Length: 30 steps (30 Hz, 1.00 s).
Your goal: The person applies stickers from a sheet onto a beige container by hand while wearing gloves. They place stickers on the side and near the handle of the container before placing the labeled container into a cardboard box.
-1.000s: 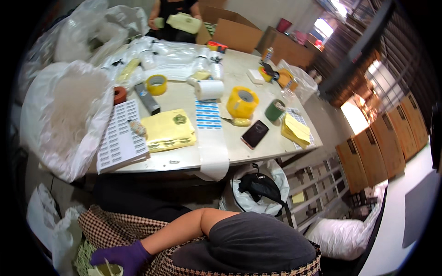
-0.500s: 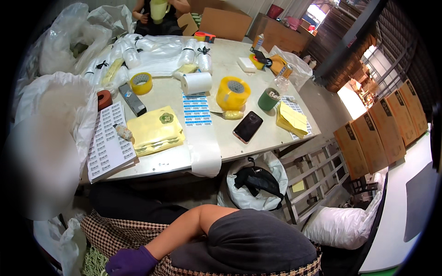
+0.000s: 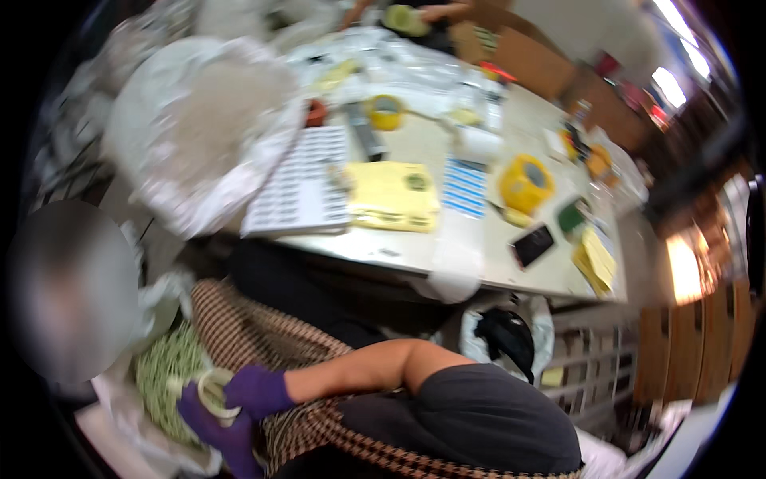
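Both my hands wear purple gloves and meet at the lower left, beside my lap. My right hand (image 3: pixel 257 391) reaches across from the right, its fingers closed on a pale green ring-shaped piece (image 3: pixel 204 393). Below it, my left hand (image 3: pixel 214 431) grips the same piece from the other side. Motion blur hides the piece's exact kind. Just beyond lies a heap of pale green, string-like strands (image 3: pixel 163 375) in a white plastic bag (image 3: pixel 163 447). A brown-and-black checked cloth (image 3: pixel 239 319) covers my lap.
Ahead stands a white table (image 3: pixel 399 254) with yellow packets (image 3: pixel 391 195), label sheets (image 3: pixel 299 180), tape rolls (image 3: pixel 527 184) and a phone (image 3: pixel 533 245). A large white sack (image 3: pixel 171 128) stands left of it. Across the table, a person holds a pale green container (image 3: pixel 405 20).
My view has swung left, so the table sits further right. My left hand has come into view, and the ring-shaped piece now shows between my hands. The person opposite has tipped the container sideways.
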Each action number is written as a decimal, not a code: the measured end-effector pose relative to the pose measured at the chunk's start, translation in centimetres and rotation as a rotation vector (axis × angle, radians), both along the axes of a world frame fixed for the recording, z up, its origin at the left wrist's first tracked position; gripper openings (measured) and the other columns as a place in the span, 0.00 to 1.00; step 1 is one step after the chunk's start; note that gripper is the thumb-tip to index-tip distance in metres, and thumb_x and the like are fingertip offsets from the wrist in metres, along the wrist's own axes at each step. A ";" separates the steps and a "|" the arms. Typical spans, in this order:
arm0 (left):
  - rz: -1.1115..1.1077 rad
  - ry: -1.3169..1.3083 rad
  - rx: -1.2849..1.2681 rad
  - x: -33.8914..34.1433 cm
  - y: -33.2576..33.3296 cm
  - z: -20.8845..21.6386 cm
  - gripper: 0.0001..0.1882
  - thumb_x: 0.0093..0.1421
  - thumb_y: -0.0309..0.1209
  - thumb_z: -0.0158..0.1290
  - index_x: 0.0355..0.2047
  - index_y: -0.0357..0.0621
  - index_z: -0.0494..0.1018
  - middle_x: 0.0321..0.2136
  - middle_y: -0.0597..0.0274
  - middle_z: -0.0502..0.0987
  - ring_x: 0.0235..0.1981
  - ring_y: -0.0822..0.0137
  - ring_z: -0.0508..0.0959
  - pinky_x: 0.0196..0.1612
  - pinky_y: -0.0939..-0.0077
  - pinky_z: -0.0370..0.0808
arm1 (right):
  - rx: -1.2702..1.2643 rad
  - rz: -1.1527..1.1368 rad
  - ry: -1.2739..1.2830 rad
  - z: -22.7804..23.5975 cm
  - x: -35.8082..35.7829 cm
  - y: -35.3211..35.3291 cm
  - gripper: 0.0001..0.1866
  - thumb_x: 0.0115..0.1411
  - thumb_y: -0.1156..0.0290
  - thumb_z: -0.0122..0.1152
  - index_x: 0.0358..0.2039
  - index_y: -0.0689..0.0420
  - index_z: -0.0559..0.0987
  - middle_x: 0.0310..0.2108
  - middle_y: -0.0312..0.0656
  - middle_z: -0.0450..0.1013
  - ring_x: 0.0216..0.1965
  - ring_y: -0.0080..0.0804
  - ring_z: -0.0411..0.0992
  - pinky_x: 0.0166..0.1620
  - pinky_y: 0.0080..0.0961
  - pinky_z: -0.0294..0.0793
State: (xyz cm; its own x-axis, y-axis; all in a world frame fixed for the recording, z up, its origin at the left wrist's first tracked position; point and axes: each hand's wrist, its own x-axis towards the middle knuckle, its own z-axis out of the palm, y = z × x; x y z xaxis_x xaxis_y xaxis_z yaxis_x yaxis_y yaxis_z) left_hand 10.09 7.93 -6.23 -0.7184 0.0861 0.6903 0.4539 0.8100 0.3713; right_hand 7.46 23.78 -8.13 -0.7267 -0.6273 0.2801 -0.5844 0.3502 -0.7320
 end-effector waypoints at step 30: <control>0.123 -0.131 0.298 2.1 -7.9 3.3 0.54 0.39 0.41 0.75 0.64 0.35 0.63 0.55 0.50 0.72 0.59 0.49 0.72 0.69 0.53 0.60 | 0.764 -0.772 0.436 6.0 -35.1 18.7 0.13 0.57 0.59 0.64 0.36 0.53 0.85 0.46 0.47 0.74 0.50 0.49 0.72 0.49 0.47 0.76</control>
State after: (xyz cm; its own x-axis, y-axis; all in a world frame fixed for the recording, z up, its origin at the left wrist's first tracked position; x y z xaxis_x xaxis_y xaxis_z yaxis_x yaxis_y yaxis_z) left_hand 12.24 0.02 -2.97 -0.7949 -0.1986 0.5733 0.2923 0.7027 0.6487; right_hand -27.68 42.53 -2.18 -0.9237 -0.1748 0.3410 -0.1743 0.9842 0.0323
